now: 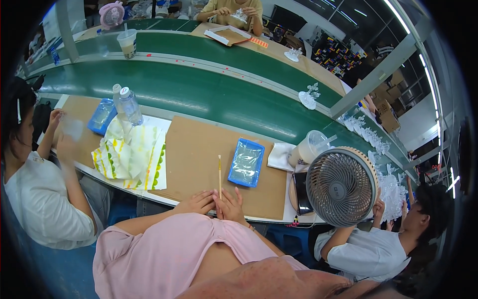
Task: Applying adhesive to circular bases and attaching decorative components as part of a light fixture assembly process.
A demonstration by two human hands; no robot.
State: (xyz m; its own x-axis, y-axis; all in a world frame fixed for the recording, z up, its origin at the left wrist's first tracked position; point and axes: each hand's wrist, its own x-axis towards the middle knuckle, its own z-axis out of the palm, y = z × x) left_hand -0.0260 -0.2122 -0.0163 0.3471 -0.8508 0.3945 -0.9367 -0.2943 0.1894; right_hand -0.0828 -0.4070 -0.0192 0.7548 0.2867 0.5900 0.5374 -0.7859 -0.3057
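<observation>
A slim paintbrush (220, 175) with a pale wooden handle stands upright, bristles up, over the near edge of a brown cardboard sheet (199, 144). My right hand (230, 206) holds its lower part between thumb and fingers. Coming in from the left, my left hand (197, 202) has its fingers stretched toward the brush, and their tips meet my right hand. The brush's lower end is partly hidden by my fingers. Just beyond my right hand, a blue tray (247, 162) lies on the cardboard, with a shiny clear sheet or film inside.
A grey fan (342, 186) and a plastic drink cup (309, 148) stand at right. At left lie a patterned plastic bag (130, 152), a bottle (130, 105) and another blue tray (102, 116). The green conveyor (214, 94) runs behind. Co-workers sit on both sides and opposite.
</observation>
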